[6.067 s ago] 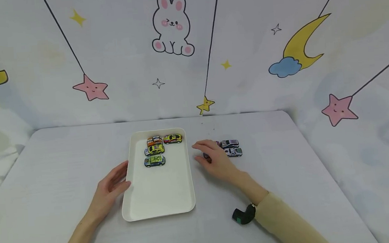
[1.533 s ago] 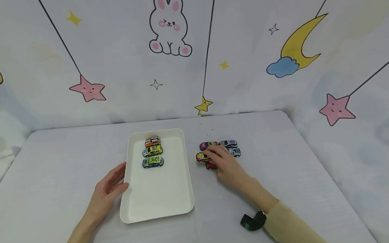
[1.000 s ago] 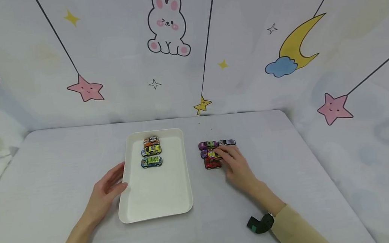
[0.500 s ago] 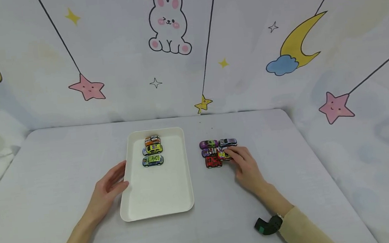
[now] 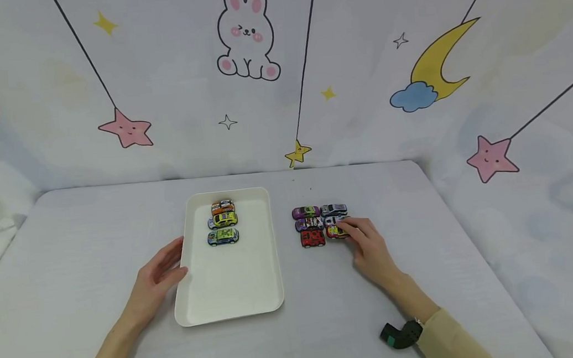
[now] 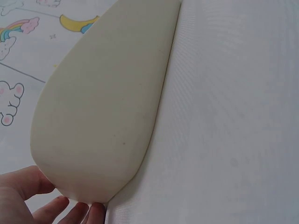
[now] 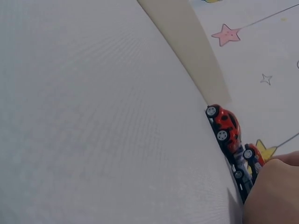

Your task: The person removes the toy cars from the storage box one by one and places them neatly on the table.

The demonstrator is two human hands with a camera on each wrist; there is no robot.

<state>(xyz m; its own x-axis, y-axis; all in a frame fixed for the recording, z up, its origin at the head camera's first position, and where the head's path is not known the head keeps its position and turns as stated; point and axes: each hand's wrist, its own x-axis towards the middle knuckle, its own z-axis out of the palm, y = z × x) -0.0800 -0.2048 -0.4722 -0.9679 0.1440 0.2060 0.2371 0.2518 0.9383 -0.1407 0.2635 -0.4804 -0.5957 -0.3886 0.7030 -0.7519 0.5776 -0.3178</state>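
From my head, my right hand [image 5: 374, 253] pinches the yellow-and-red car [image 5: 336, 231] between thumb and fingers, now out of the tray [image 5: 244, 284] and, since half a second ago, shifted further right beside the red car [image 5: 313, 238]. My left hand [image 5: 154, 280] stays at the tray's left side. White cloth covers the table [image 5: 393, 199]; a rabbit [image 5: 247, 34] and a moon [image 5: 438, 63] decorate the backdrop

At my left wrist, loosely spread fingers touch the tray's outer wall

At my right wrist, my knuckles hide the pinch
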